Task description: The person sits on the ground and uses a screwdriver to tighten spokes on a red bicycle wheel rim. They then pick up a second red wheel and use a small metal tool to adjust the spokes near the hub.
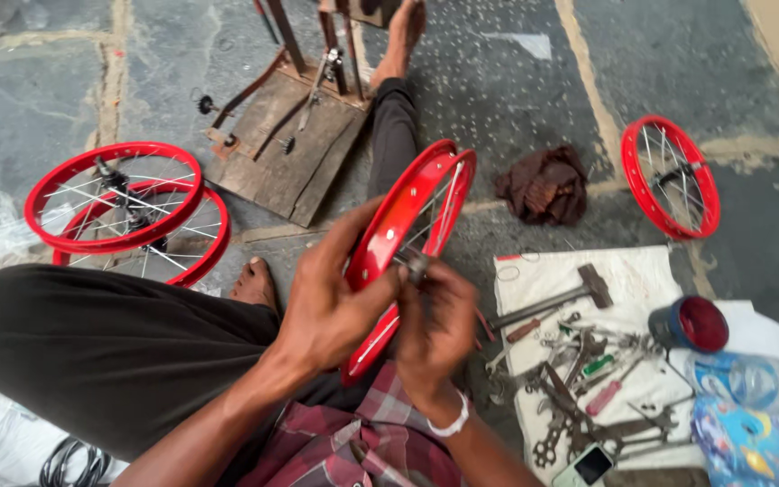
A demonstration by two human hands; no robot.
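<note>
At the centre of the head view, the left hand (331,307) clamps the rim of the red wheel (407,243) standing upright on the lap, while the right hand (439,329) pinches the hub (416,266); best keep the rim steady, turning the hub with fingertips only, hammer (556,298) lying right

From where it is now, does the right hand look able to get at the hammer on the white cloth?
Probably yes, once it lets go. The right hand is busy at the hub of the red wheel, but the hammer lies just to its right on the white cloth, with nothing between them.
</note>
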